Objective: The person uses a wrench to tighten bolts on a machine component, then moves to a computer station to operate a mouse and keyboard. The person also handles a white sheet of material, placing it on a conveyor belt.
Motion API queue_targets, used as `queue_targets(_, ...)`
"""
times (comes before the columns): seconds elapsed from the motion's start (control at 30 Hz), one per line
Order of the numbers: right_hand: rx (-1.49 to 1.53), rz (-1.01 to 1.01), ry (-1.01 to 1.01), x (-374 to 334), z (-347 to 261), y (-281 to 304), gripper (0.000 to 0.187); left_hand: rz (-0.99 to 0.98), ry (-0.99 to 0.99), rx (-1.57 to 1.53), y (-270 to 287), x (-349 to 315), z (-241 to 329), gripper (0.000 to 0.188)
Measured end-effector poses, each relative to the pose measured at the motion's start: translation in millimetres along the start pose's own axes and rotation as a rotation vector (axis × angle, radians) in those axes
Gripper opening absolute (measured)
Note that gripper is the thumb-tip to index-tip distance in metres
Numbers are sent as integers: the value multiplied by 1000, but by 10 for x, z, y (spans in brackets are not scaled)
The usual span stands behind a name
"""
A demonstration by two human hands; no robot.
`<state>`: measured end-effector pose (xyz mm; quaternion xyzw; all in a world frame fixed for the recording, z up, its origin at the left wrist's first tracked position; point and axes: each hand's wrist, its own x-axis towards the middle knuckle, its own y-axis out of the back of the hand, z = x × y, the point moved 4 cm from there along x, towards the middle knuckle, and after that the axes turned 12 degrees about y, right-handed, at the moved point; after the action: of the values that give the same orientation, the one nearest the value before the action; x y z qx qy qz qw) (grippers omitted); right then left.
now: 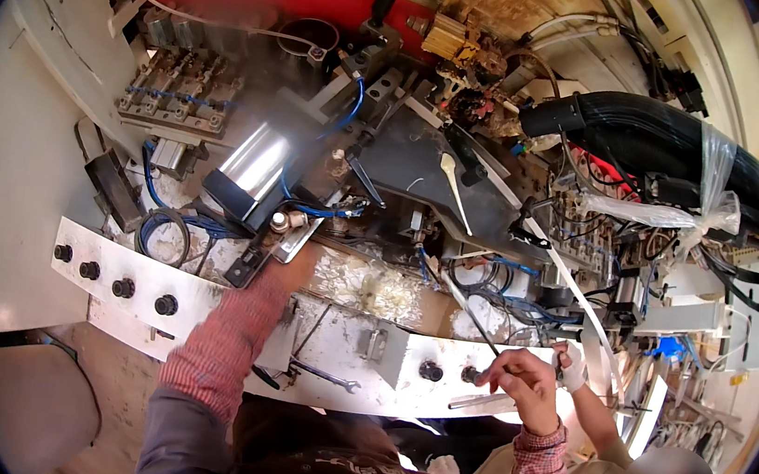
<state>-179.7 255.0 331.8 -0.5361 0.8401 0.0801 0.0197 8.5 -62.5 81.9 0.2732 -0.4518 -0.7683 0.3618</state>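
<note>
My left hand [299,265] reaches in under a shiny pneumatic cylinder [255,162] with a dark end block. A flat metal bracket [300,239] and blue air hoses lie over it, so its fingers are hidden. My right hand [526,387] is closed at the front panel, its thumb and fingers at the lower end of a long thin rod [469,311]. The rod slants up and left into the machine, and its exact kind does not show. Below that hand, a short metal bar [479,401] lies on the white panel [358,347].
A wrench [326,377] lies on the panel, which carries black knobs [123,287]. A thick black hose bundle [663,134] crosses the right side. Coiled blue tubing [164,236] lies left. A co-worker [602,422] reaches in at the lower right.
</note>
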Motion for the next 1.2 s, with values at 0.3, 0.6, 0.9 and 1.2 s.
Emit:
queue_targets(0.3,-469,280,611,1369,-603,-641,12,20,-299,-288,785,-1399,99,42)
queue_targets(0.6,-745,349,615,2430,-651,-479,19,46,-383,-276,725,-1658,-53,43)
queue_targets(0.9,-659,316,595,2711,-405,-367,29,-336,513,-722,284,-2762,-1027,26)
queue_targets(1.2,-554,335,747,2111,-629,-458,26,-772,1200,-1764,-985,-2695,-1045,46)
